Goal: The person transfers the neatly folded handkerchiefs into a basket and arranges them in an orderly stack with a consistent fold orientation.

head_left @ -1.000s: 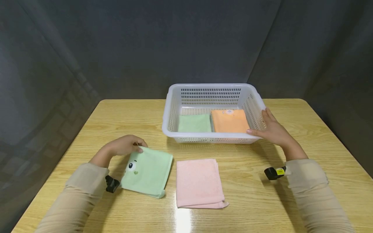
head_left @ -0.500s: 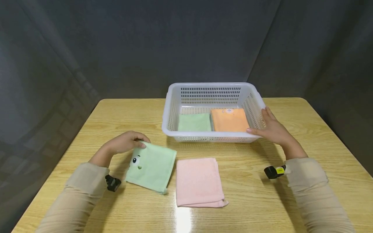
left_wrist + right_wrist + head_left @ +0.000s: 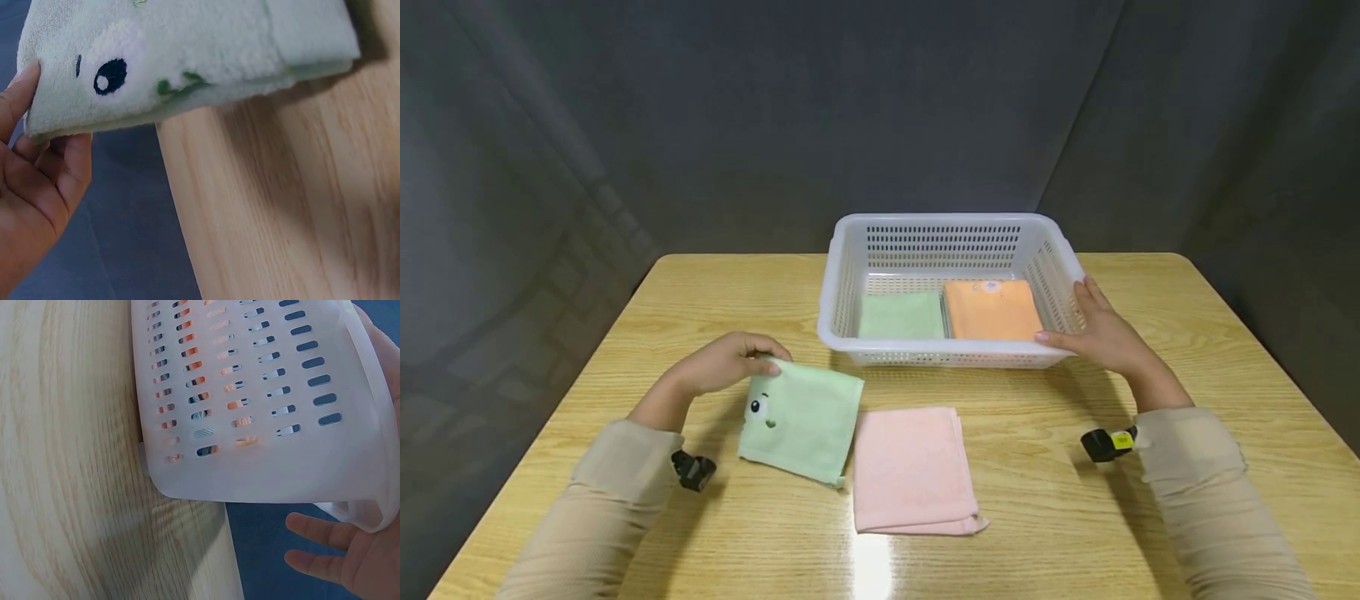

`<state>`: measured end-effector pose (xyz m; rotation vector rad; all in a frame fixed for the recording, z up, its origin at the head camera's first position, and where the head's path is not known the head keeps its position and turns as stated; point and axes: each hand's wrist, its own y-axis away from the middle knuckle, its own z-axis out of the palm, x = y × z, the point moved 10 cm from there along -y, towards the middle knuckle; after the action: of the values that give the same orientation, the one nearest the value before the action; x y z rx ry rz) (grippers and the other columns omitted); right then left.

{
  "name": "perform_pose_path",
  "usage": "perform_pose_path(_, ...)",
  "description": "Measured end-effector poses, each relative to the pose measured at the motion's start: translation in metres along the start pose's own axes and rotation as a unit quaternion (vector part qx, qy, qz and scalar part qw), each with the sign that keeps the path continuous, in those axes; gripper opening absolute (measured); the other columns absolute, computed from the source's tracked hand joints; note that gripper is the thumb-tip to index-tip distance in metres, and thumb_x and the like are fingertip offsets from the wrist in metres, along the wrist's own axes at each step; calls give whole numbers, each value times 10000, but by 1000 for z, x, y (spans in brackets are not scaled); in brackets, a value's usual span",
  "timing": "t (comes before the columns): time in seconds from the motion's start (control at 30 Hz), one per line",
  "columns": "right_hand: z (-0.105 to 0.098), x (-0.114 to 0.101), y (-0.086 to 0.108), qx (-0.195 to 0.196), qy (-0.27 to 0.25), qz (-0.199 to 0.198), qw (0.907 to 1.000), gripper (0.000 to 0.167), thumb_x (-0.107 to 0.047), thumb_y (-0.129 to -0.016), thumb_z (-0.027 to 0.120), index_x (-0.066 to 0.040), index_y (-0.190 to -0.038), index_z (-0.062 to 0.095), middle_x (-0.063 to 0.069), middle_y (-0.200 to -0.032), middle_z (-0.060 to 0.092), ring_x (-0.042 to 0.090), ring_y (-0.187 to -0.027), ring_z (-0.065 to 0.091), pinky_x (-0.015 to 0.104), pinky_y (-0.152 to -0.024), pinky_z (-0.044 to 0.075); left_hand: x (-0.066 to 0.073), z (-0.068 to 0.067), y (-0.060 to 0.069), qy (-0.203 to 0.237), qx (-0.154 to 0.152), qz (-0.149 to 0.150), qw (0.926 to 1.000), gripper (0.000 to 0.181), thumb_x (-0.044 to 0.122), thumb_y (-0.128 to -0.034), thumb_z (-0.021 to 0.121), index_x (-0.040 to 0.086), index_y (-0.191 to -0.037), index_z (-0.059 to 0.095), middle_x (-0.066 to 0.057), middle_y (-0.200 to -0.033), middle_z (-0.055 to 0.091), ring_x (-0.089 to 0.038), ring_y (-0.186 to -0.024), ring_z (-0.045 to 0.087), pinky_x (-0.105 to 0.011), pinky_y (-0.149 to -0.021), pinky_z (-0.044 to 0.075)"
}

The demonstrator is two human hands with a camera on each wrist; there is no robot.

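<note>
My left hand [image 3: 733, 363] pinches the upper left corner of a folded light green towel [image 3: 808, 417], thumb on top and fingers beneath. The towel is tilted and raised over the table; its stitched eye [image 3: 110, 77] shows in the left wrist view. To its right lies a folded pink towel [image 3: 913, 471]. My right hand [image 3: 1108, 333] rests at the front right corner of a white perforated basket [image 3: 951, 354], thumb on the front rim and straight fingers along the right side. Inside the basket, a green towel [image 3: 901, 317] lies beside an orange towel [image 3: 992, 310].
The wooden table [image 3: 1037, 517] extends to a dark grey curtain [image 3: 880, 108] behind it. The basket stands toward the table's far edge. Wrist-worn black cameras, one on the left wrist [image 3: 692, 471] and one on the right wrist [image 3: 1105, 446], hang beneath the sleeves.
My left hand has moved slightly right and away from me, lifting the green towel toward the pink one and the basket. My right hand and the basket have stayed put.
</note>
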<state>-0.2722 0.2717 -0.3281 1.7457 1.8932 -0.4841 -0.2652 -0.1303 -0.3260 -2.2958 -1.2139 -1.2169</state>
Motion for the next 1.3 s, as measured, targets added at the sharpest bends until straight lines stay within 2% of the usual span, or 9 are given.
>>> perform_pose_path(0.27,-1,-1,0,33,-21,-29,10000,1071,-468,-731,624,-33,-1344,-138,97,-1384,-240,496,-1206,0,658,-854,134,7,-3,0,-19,125,76,9999,180,93,-860,521,39,-1011,603,-73,-997,572,-208,-911,511,-356,-769,411)
perform_pose_path(0.7,-1,0,0,65,-26,-20,10000,1075,-470,-725,629,-45,-1349,-136,92,-1388,-234,512,-1197,38,663,-843,150,19,-9,1,304,229,337,9987,168,58,-862,508,10,-991,604,-90,-961,576,-208,-865,513,-357,-747,417)
perform_pose_path(1.03,-1,-1,1,75,13,-5,10000,1073,-476,-726,625,-33,-1349,-129,95,-1389,-229,517,-1193,44,663,-841,154,30,-15,2,-53,430,451,9980,152,82,-852,532,50,-972,620,-49,-938,579,-191,-848,508,-350,-726,415)
perform_pose_path(1.3,-1,0,0,88,77,37,9999,1078,-492,-724,618,-35,-1348,-133,93,-1389,-232,514,-1196,39,660,-846,153,37,-19,5,-84,386,512,9979,150,83,-853,532,65,-975,618,-40,-931,574,-184,-830,510,-331,-707,423)
